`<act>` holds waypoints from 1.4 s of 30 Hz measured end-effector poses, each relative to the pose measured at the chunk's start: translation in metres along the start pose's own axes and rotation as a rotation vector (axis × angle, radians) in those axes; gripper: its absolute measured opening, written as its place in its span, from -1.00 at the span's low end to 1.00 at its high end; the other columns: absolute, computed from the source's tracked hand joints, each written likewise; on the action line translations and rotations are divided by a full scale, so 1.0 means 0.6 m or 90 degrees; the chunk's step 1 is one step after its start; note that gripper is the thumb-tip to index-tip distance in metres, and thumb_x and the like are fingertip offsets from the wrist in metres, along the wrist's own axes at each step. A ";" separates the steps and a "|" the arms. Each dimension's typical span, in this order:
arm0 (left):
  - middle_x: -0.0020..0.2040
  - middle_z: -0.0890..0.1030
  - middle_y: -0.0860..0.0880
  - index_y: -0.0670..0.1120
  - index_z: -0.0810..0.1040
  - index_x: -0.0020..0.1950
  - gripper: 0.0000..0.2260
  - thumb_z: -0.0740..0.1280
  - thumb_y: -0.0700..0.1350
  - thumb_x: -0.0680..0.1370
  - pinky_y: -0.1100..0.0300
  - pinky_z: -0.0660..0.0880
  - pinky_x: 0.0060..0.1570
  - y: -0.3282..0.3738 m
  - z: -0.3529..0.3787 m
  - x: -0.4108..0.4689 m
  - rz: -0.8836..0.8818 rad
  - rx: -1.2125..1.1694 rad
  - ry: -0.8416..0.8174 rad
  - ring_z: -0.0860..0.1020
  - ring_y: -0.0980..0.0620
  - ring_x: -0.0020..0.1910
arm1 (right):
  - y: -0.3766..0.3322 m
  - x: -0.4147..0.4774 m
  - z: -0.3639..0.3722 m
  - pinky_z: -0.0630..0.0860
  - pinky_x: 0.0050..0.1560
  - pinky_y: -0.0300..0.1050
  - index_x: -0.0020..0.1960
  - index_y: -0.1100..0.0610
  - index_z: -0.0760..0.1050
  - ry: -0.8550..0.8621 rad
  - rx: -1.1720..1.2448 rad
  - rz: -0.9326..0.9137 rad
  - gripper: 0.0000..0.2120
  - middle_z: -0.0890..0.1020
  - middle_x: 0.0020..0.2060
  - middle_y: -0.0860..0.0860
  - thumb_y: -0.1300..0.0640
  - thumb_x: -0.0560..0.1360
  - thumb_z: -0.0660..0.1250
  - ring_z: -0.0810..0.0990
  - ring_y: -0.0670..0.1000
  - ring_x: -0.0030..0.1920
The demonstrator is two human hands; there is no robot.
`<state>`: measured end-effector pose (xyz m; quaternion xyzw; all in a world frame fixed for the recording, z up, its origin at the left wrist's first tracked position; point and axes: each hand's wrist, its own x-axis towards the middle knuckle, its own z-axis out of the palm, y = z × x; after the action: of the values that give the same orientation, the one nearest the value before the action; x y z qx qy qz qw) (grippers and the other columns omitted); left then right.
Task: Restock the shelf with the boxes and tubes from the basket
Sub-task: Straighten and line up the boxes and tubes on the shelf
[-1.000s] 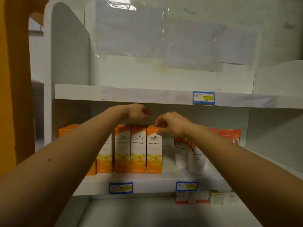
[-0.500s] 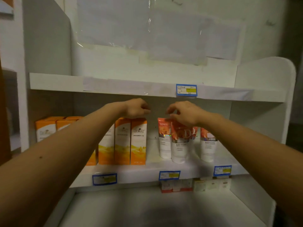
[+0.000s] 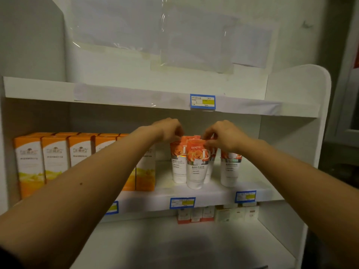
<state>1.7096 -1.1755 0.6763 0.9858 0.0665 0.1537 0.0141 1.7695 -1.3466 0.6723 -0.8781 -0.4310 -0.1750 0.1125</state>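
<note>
Both hands have shifted off the orange boxes [image 3: 85, 162] and onto the cluster of tubes [image 3: 196, 164] since a second ago; the view has swung right with them, so the shelf's rounded right end panel [image 3: 303, 105] now shows.

Left hand [image 3: 169, 130]: fingers curled down onto the crimped top of the rear-left tube, at about 10 o'clock of the cluster. Appears to pinch it; the fingertips are partly hidden, so the grip is a judgement.

Right hand [image 3: 223, 135]: fingertips pinch the orange top edge of the front tube [image 3: 197, 166], the one marked DANZ, at about 1 o'clock of it.

Tubes stand cap-down on the middle shelf [image 3: 211, 193], touching one another. One more tube [image 3: 230, 169] stands apart at 3 o'clock of the cluster. Orange boxes fill the shelf's left half in a tight upright row, partly behind the left forearm.

Progress, as judged: boxes look placed and faced; tubes are on the shelf and being straightened. Top shelf [image 3: 136, 94] shows no stock. Lower shelf [image 3: 174, 245] is bare in front, with small cartons [image 3: 196, 213] at the back. Basket not in view, so what is left to unload cannot be told. Blue price tags [image 3: 182, 202] sit on the shelf edges.
</note>
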 end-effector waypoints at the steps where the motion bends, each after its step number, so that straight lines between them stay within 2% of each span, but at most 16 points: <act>1: 0.17 0.61 -0.15 -0.18 0.56 0.19 -0.75 0.27 -0.13 0.55 0.06 0.50 0.13 0.001 0.002 0.001 -0.002 0.003 0.015 0.57 -0.09 0.12 | 0.001 0.000 0.001 0.53 0.10 -0.06 0.14 0.08 0.59 0.019 0.004 0.004 -0.74 0.64 0.11 0.05 0.05 0.49 0.34 0.59 0.04 0.06; 4: 0.11 0.63 -0.17 -0.21 0.60 0.10 -0.80 0.31 -0.16 0.53 0.08 0.50 0.07 0.003 0.001 0.003 -0.004 -0.020 0.043 0.58 -0.10 0.07 | 0.005 -0.001 0.003 0.50 0.04 -0.09 0.11 0.13 0.60 0.035 0.014 0.012 -0.77 0.65 0.08 0.07 0.08 0.50 0.33 0.58 0.03 0.03; 9: 0.08 0.64 -0.18 -0.24 0.60 0.06 -0.82 0.33 -0.20 0.52 0.19 0.45 -0.01 0.004 -0.017 -0.003 0.006 -0.032 0.003 0.51 0.03 -0.07 | 0.012 0.002 0.010 0.55 0.16 0.03 0.14 0.15 0.58 0.030 0.020 0.030 -0.74 0.64 0.10 0.11 0.08 0.51 0.32 0.60 0.09 0.07; 12: 0.02 0.64 -0.15 -0.22 0.61 0.03 -0.84 0.34 -0.19 0.51 0.20 0.44 -0.04 0.001 -0.025 -0.008 0.006 -0.010 -0.009 0.50 0.04 -0.11 | 0.011 0.006 0.012 0.54 0.17 0.07 0.15 0.14 0.58 0.036 0.026 0.043 -0.73 0.64 0.11 0.10 0.08 0.50 0.33 0.60 0.10 0.08; 15: -0.08 0.59 -0.07 -0.19 0.61 0.02 -0.85 0.35 -0.18 0.50 0.18 0.44 -0.02 -0.004 -0.032 -0.014 -0.010 -0.001 -0.028 0.50 0.03 -0.10 | 0.008 0.010 0.013 0.54 0.17 0.08 0.15 0.14 0.59 0.041 0.034 0.051 -0.74 0.65 0.10 0.11 0.08 0.49 0.34 0.61 0.11 0.07; 19: -0.08 0.57 -0.05 -0.19 0.61 0.06 -0.83 0.35 -0.18 0.50 0.20 0.44 -0.02 -0.008 -0.039 -0.018 -0.029 -0.013 -0.043 0.52 0.03 -0.08 | 0.000 0.017 0.012 0.53 0.18 0.06 0.16 0.17 0.58 0.036 0.036 0.048 -0.72 0.64 0.12 0.13 0.09 0.49 0.34 0.60 0.12 0.09; 23: -0.11 0.56 -0.04 -0.18 0.62 0.02 -0.85 0.35 -0.17 0.50 0.20 0.44 -0.05 -0.010 -0.039 -0.018 -0.042 0.014 -0.038 0.51 0.02 -0.10 | -0.007 0.024 0.016 0.53 0.19 0.04 0.17 0.18 0.58 0.032 0.045 0.050 -0.71 0.64 0.12 0.14 0.09 0.50 0.33 0.60 0.12 0.11; 30: -0.10 0.57 -0.06 -0.19 0.61 0.03 -0.84 0.35 -0.17 0.50 0.15 0.48 0.01 -0.017 -0.038 -0.015 -0.072 0.016 -0.049 0.53 0.00 -0.09 | -0.007 0.031 0.022 0.52 0.21 -0.02 0.17 0.19 0.57 0.035 0.068 0.056 -0.71 0.63 0.13 0.14 0.09 0.50 0.32 0.59 0.11 0.13; 36: -0.10 0.56 -0.05 -0.12 0.59 0.00 -0.86 0.38 -0.12 0.47 0.16 0.47 -0.08 -0.014 -0.036 -0.013 -0.083 0.045 -0.057 0.56 -0.05 -0.07 | -0.007 0.033 0.021 0.51 0.20 -0.03 0.16 0.21 0.58 0.042 0.092 0.055 -0.72 0.63 0.14 0.14 0.12 0.50 0.33 0.59 0.11 0.14; 42: -0.06 0.60 -0.07 -0.13 0.60 0.07 -0.75 0.35 -0.02 0.48 0.09 0.54 -0.01 -0.004 -0.037 -0.011 -0.109 0.069 -0.063 0.57 -0.05 -0.06 | -0.001 0.031 0.024 0.53 0.20 -0.02 0.12 0.21 0.60 0.061 0.128 0.054 -0.76 0.64 0.11 0.14 0.15 0.49 0.36 0.60 0.10 0.12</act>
<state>1.6963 -1.1736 0.6951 0.9822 0.1577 0.0995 -0.0229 1.7825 -1.3276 0.6667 -0.8706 -0.4029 -0.1675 0.2275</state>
